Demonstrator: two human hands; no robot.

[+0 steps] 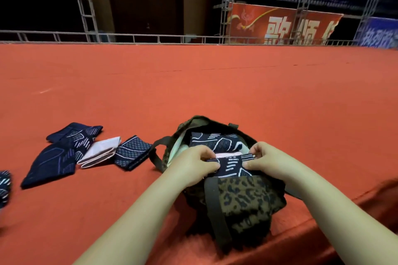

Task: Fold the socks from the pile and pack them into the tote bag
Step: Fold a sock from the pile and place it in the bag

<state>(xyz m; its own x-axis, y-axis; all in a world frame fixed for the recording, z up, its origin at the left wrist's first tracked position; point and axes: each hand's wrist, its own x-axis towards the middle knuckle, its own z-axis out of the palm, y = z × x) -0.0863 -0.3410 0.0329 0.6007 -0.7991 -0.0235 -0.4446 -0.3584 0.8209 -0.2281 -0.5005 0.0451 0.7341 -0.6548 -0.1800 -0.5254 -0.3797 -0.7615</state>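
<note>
A leopard-print tote bag (245, 198) with dark straps lies open on the red cloth near the front edge. Inside it sits a folded navy sock with white lines (215, 141). Over the bag's mouth, my left hand (193, 164) and my right hand (266, 159) both pinch a second folded navy patterned sock (232, 166), one at each end. A pale pink sock edge (229, 154) shows just behind it. To the left on the cloth lie loose socks: a navy pair (64, 148), a folded white sock (100, 153) and a folded navy checked sock (132, 154).
The red-covered surface (193, 84) stretches far ahead and to both sides. Another navy sock (4, 185) shows at the left frame edge. The front edge drops away at the lower right. Metal railing, scaffolding and banners stand in the background.
</note>
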